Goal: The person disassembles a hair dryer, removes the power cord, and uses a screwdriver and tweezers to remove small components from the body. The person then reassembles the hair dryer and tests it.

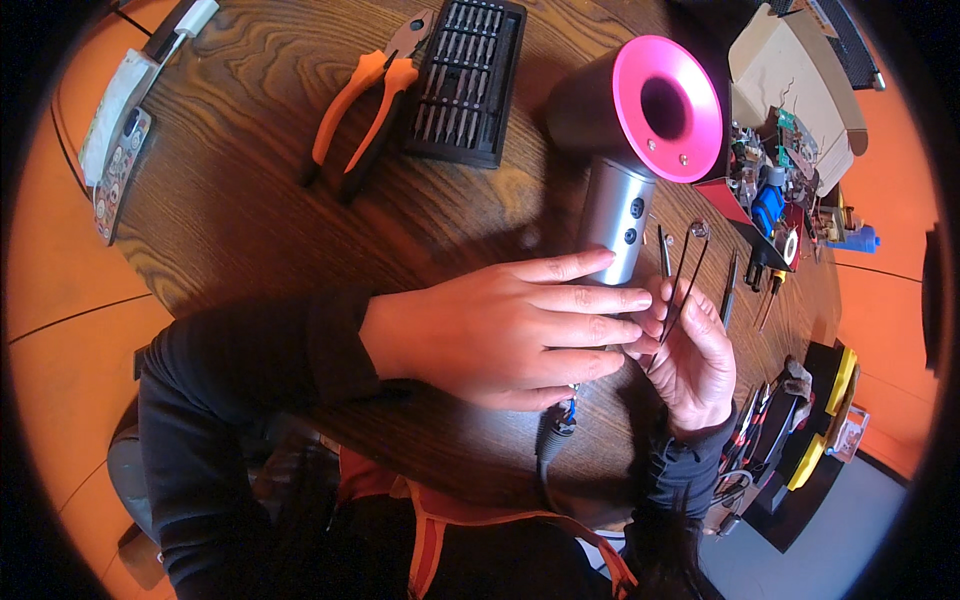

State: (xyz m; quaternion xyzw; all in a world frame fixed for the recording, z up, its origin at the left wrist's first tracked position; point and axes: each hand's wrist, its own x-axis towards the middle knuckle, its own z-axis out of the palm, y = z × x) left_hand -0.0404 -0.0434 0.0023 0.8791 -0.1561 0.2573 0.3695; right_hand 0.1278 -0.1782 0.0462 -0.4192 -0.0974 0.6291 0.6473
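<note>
A hair dryer with a dark head and a pink ring lies on the wooden table, its silver handle pointing toward me. My left hand rests across the lower part of that handle, fingers stretched out and slightly apart, its thumb hidden. Below it, thin wires and the dark cord come out. Black tweezers are pinched in my right hand, their tips spread and pointing away from me. The right fingertips meet the left ones, so whatever lies beneath is hidden.
Orange-handled pliers and a black screwdriver bit case lie at the back. An open cardboard box of electronic parts stands at right, near a slim dark tool. Hand tools and a yellow-clipped case sit lower right.
</note>
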